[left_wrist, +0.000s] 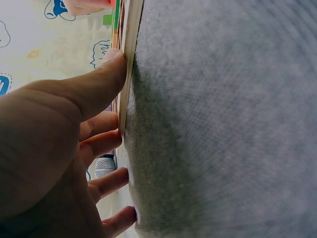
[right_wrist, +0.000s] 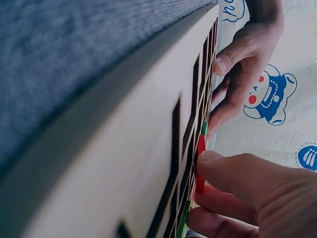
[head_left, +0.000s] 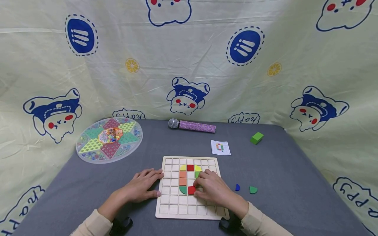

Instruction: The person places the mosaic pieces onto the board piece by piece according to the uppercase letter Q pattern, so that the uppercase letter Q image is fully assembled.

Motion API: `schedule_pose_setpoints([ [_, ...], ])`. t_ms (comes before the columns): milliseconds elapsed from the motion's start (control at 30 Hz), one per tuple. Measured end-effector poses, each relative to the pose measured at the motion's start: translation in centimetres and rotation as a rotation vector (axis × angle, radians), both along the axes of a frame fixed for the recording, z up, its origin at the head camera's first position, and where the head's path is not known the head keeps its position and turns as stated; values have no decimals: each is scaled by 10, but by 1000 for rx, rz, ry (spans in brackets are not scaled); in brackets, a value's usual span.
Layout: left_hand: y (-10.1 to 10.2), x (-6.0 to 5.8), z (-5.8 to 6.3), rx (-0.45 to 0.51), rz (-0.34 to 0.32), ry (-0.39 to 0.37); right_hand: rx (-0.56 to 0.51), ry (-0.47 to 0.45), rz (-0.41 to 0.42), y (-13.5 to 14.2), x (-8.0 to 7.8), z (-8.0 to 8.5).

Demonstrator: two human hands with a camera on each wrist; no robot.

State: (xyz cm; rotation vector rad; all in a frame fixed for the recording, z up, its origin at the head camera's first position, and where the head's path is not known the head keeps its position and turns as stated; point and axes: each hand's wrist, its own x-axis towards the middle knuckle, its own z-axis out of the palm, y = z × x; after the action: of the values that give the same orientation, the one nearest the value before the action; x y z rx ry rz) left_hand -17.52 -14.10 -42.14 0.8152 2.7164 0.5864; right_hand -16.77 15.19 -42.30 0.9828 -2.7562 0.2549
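Observation:
A square wooden grid board (head_left: pixel 173 209) lies on the grey cloth in front of me. My right hand (head_left: pixel 212 187) pinches a red square tile (head_left: pixel 191 190) between thumb and fingers, low at the grid beside a green quarter-round tile (head_left: pixel 183 189). In the right wrist view the red tile stands slightly raised at one end. Fingers stretched, my left hand (head_left: pixel 141 186) touches the board's left edge with thumb and fingertips. Higher on the grid are two yellow tiles, another red tile (head_left: pixel 190 167) between them, two orange tiles (head_left: pixel 182 181) and a green tile partly behind my right hand.
Right of the board lie a blue piece (head_left: pixel 237 187) and a green quarter-round piece (head_left: pixel 253 190). Behind it are a small pattern card (head_left: pixel 220 148), a green block (head_left: pixel 257 138), a glittery microphone (head_left: pixel 195 126) and a round patterned game board (head_left: pixel 109 140). A printed curtain hangs behind the table.

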Motion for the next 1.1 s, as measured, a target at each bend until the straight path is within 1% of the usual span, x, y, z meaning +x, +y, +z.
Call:
schedule_pose_setpoints([
  [233, -1, -1, -2, -2, 0, 3, 7, 6, 4, -1, 0, 0],
  [567, 0, 0, -1, 3, 3, 1, 8, -12, -3, 0, 0, -1],
  [733, 0, 0, -1, 3, 6, -2, 3, 14, 1, 2, 0, 0],
  [867, 1, 0, 0, 7, 0, -1, 3, 53, -6, 8, 2, 3],
  [1100, 0, 0, 1, 5, -4, 1, -25, 46, -45, 25, 6, 8],
])
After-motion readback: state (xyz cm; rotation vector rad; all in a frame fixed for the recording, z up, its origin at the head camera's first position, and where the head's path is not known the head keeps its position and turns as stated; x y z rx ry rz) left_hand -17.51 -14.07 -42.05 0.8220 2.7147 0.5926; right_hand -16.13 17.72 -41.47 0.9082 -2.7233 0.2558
